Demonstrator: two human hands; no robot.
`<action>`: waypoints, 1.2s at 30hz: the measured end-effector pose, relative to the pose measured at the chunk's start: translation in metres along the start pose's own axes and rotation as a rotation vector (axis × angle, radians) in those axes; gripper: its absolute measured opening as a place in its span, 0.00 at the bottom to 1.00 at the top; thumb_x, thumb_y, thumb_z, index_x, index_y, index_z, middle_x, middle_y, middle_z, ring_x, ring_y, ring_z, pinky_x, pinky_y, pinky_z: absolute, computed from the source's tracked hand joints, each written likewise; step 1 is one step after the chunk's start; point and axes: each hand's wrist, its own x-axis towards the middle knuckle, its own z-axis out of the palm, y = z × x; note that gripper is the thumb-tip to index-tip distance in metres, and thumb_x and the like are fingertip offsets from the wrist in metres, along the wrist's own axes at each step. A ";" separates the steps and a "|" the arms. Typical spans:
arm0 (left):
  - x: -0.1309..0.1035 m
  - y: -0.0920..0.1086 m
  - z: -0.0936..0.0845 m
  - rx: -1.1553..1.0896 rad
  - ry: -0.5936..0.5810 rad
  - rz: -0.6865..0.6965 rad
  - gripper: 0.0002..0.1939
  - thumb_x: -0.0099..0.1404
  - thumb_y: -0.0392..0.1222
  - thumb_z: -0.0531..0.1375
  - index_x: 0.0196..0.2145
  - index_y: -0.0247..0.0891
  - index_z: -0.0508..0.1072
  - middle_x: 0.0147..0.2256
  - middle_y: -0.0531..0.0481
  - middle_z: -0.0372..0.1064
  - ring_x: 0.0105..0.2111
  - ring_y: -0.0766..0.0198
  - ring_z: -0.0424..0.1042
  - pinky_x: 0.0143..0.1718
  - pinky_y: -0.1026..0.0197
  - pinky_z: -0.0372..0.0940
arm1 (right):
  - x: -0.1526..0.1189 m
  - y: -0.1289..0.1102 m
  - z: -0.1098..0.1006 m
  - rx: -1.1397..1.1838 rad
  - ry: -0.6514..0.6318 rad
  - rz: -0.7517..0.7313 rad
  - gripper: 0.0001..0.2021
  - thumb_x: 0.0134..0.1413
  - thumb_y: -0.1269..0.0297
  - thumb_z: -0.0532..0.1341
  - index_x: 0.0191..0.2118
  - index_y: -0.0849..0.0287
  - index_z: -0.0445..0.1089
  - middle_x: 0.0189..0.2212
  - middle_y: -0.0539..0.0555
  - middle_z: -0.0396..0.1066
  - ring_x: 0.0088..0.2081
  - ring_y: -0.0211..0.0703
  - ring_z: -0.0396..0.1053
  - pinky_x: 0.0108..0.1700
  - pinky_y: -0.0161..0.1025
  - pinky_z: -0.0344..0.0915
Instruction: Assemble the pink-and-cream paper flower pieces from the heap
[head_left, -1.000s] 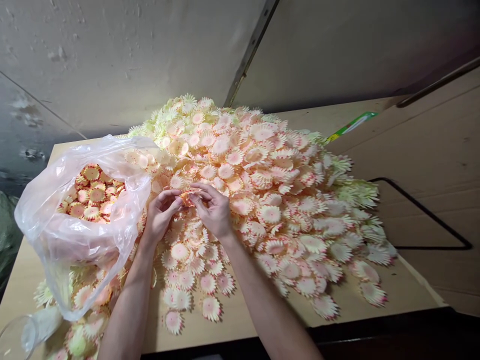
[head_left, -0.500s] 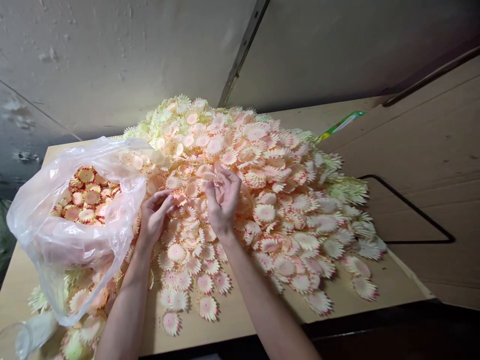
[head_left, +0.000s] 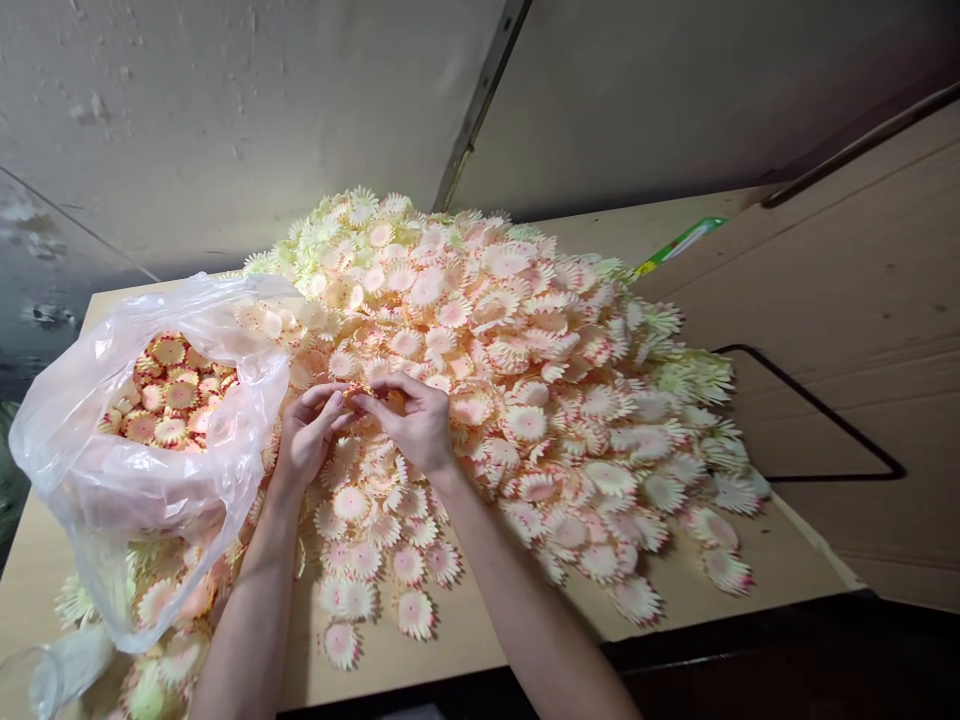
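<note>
My left hand pinches a small artificial flower piece with red-tipped petals at the near left side of a big heap. The fingertips of my right hand meet it from the other side and close on the same piece, which the fingers largely cover. All around lies the heap of loose flower pieces, pale pink to cream with fringed, red-edged petals. Left of my hands, a translucent plastic bag stands open with stacked flower pieces inside.
The heap covers much of the wooden table. A clear plastic container lies at the near left corner. Behind is a grey wall. A green and yellow packet and cardboard with a black loop are at the right.
My right hand has come down and left from the middle of the heap to the flower piece at my left fingertips. My left hand has stayed almost in place.
</note>
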 end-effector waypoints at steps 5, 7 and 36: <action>0.000 0.000 0.002 0.000 -0.012 -0.002 0.13 0.54 0.44 0.73 0.36 0.38 0.80 0.35 0.50 0.77 0.36 0.64 0.77 0.40 0.62 0.74 | 0.001 -0.001 -0.004 -0.034 -0.021 -0.050 0.08 0.55 0.58 0.68 0.35 0.57 0.77 0.31 0.52 0.77 0.31 0.41 0.74 0.38 0.39 0.71; 0.000 0.001 0.003 0.007 -0.010 0.000 0.13 0.54 0.45 0.73 0.35 0.38 0.80 0.35 0.50 0.77 0.36 0.64 0.77 0.42 0.61 0.74 | 0.001 -0.003 -0.004 -0.059 -0.024 -0.062 0.07 0.56 0.59 0.67 0.35 0.56 0.77 0.31 0.53 0.78 0.31 0.41 0.74 0.37 0.39 0.71; 0.002 -0.004 0.005 0.063 0.088 0.051 0.10 0.55 0.43 0.70 0.33 0.38 0.78 0.32 0.53 0.73 0.29 0.72 0.69 0.29 0.72 0.68 | -0.001 -0.003 0.001 -0.127 -0.041 -0.060 0.09 0.67 0.60 0.56 0.48 0.54 0.68 0.36 0.53 0.79 0.36 0.43 0.79 0.37 0.37 0.74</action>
